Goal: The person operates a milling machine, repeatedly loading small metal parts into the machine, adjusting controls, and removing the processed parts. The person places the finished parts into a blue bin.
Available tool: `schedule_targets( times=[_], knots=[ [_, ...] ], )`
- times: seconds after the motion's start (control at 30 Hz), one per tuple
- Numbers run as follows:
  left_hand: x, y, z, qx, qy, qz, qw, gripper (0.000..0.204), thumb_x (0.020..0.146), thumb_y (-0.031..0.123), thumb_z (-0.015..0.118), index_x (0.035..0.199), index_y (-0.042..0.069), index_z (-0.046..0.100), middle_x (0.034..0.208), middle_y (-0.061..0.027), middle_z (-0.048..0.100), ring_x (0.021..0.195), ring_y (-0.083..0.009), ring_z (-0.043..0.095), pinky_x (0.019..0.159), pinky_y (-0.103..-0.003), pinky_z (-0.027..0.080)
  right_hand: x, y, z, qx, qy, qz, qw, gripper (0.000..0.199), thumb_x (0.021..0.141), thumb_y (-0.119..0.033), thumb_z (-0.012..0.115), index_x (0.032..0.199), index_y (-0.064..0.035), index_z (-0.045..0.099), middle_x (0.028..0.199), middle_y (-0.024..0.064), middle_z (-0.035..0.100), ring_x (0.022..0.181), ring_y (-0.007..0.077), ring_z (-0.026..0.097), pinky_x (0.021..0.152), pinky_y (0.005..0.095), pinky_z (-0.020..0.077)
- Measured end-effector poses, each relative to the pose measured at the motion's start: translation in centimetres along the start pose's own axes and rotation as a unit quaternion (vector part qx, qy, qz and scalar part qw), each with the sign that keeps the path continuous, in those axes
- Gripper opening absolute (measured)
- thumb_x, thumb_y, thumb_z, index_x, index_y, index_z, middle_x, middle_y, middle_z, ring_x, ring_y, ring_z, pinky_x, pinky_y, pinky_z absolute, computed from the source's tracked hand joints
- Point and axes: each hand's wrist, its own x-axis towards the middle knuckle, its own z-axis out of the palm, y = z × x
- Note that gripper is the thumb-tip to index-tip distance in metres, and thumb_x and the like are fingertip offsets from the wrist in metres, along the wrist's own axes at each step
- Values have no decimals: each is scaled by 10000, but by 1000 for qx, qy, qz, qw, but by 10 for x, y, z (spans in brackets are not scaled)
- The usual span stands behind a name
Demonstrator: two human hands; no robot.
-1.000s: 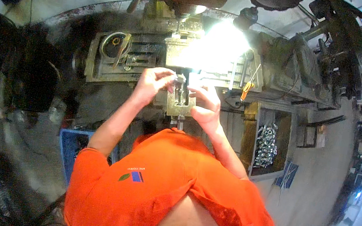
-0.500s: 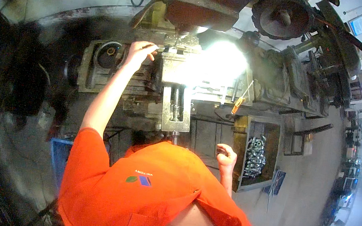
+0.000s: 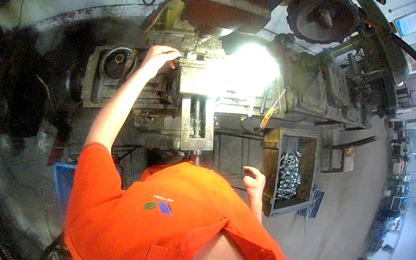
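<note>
My left hand (image 3: 160, 60) reaches forward to the left side of a machine vise (image 3: 197, 81). Its fingers are pinched together at the jaws, and whatever they may hold is too small to make out. The vise's long screw (image 3: 196, 118) points back toward my body. Above the vise hangs the machine's head (image 3: 227, 1). My right hand (image 3: 254, 184) is held low in front of me with curled fingers, just left of a box (image 3: 268, 163) of small shiny metal parts (image 3: 289, 177). Its fingers hide whatever might be inside.
Strong lamp glare (image 3: 253, 69) washes out the vise's right side. An orange-handled tool (image 3: 268, 117) lies at the machine table's front edge. A round part (image 3: 118, 60) sits on the table's left end. A blue bin (image 3: 61, 183) stands at my left, and a large handwheel (image 3: 323, 18) is at upper right.
The whole view has shifted slightly, moving the machine a little leftward in the picture. My left hand stays by the vise, and my right hand stays curled beside the box.
</note>
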Motion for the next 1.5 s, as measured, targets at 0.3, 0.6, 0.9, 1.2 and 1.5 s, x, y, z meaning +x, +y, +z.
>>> schedule_targets(
  times=[0.3,0.6,0.9,1.2,1.5],
  knots=[
    [7,-10,-8,-60,-15,-15,998,231,792,135,624,958,-27,621,861,-79,646,684,-150,606,645,-253,488,-12,-1,0,-81,-9,-8,997,348,621,-34,523,945,3,642,817,78,644,749,115,583,692,231,452],
    [6,2,-5,36,-33,-1,999,205,757,102,656,903,-41,637,731,-70,633,552,-134,567,566,-254,454,-19,-4,4,-100,-47,9,994,378,626,-54,516,981,20,626,886,122,656,838,162,617,773,265,467],
    [2,3,4,-1,7,-24,1000,243,754,195,684,881,-9,650,691,-62,636,531,-120,574,512,-234,435,-18,4,2,-103,-42,19,994,364,610,-90,560,954,2,637,855,149,648,793,187,622,717,272,472],
    [12,-5,3,71,6,-110,991,259,760,303,683,749,48,642,645,-28,596,555,-105,552,488,-229,386,-26,0,-5,-134,-25,25,990,381,611,-76,538,970,5,633,898,143,656,851,201,628,771,282,472],
    [3,9,7,170,13,-54,984,281,784,287,662,850,14,649,709,-40,619,572,-108,565,526,-235,426,-8,6,1,-159,-71,-38,984,376,598,-105,554,950,1,631,917,182,635,876,261,625,784,319,480]
  ],
)
